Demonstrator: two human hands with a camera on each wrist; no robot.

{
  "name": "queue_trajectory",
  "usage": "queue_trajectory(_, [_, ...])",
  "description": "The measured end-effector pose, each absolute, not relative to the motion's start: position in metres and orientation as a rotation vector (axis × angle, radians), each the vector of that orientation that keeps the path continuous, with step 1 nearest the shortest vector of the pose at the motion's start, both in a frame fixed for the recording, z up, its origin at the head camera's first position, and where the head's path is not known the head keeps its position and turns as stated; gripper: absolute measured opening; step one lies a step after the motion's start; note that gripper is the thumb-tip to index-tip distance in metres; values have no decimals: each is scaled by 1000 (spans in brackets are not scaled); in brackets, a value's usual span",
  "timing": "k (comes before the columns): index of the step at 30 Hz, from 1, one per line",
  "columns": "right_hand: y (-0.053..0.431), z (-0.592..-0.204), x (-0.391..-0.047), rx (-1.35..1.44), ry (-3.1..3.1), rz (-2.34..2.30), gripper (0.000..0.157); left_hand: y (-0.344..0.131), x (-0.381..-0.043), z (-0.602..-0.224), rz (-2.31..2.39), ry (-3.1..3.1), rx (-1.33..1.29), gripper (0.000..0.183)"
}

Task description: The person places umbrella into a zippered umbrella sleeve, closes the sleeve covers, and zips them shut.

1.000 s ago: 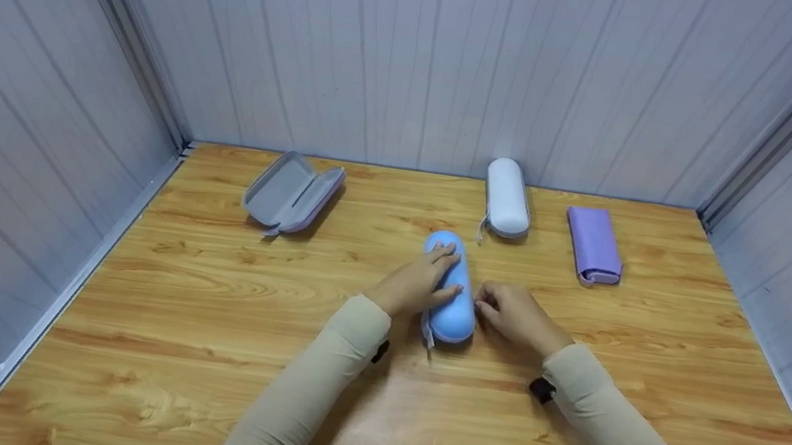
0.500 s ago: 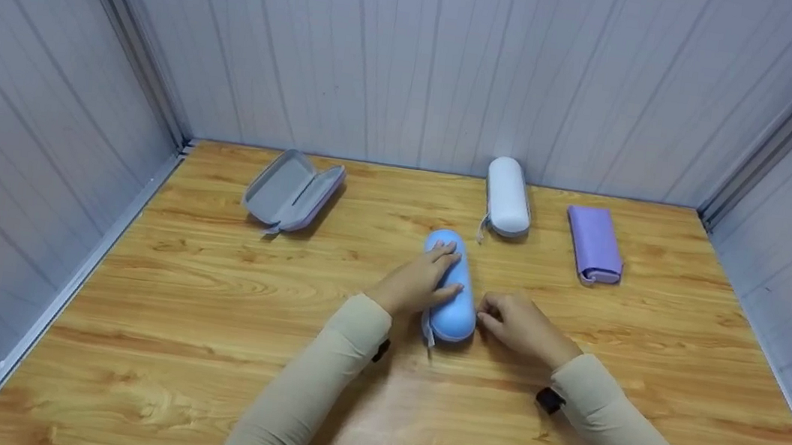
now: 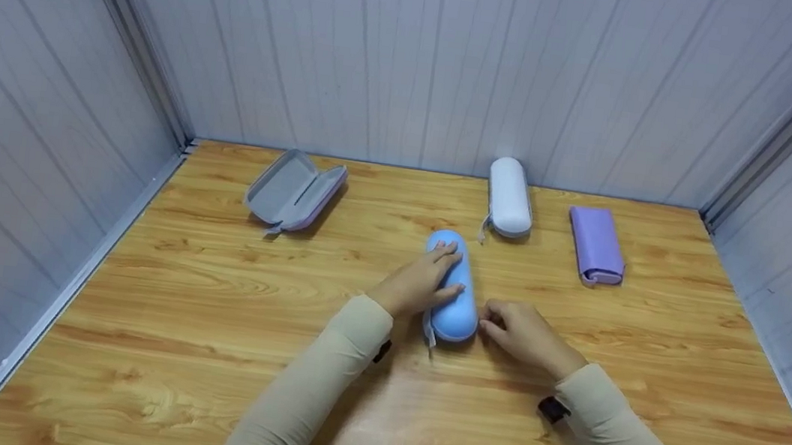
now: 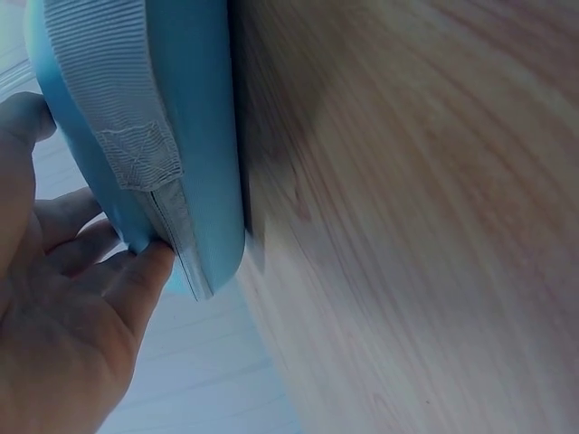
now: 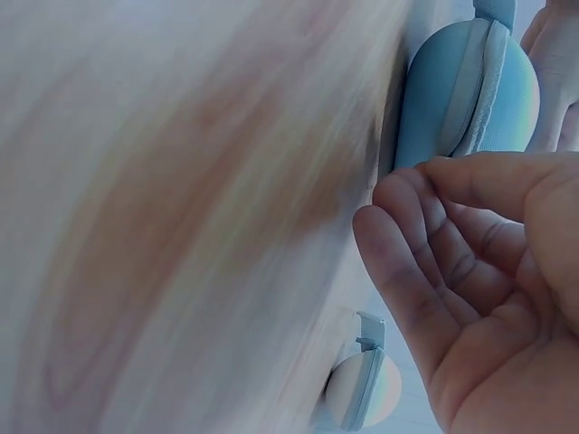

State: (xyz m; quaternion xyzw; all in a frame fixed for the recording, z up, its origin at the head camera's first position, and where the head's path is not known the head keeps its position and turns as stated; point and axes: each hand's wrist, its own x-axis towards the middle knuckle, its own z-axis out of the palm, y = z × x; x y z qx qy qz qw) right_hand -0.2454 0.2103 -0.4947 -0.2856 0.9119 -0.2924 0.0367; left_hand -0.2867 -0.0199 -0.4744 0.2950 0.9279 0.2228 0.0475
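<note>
A blue zip-up glasses case lies lengthwise on the table, its strap loop at the near left end. My left hand rests over its top and grips it, fingers spread across the lid and thumb on the right side. In the left wrist view, fingertips bear on the case's zipper edge. My right hand is at the case's near right side, thumb and index finger pinched together where the zipper tape runs down to them. The zipper pull between those fingertips is hidden.
At the back left an open glasses case shows its grey lining. A closed white case stands near the back wall, and a purple folded case lies to its right. Panel walls enclose the wooden table.
My right hand has shifted slightly toward me and to the right, along the case's right side to its near end. The left hand and the blue case keep their place.
</note>
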Motion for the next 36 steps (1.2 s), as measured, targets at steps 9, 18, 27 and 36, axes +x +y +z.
queue_trajectory(9, [210,-488,-237,-888,2783,-887,13,-19,-288,-473,689,2840,900,63])
queue_trajectory(18, [210,-486,-230,-884,2770,-868,13,-18,-287,-474,682,2832,885,63])
queue_trajectory(27, [211,-486,-231,-881,2717,-868,13,-19,-287,-475,625,2856,917,59])
queue_trajectory(36, [221,-489,-234,-820,2706,-906,9,-17,-285,-470,313,3019,913,49])
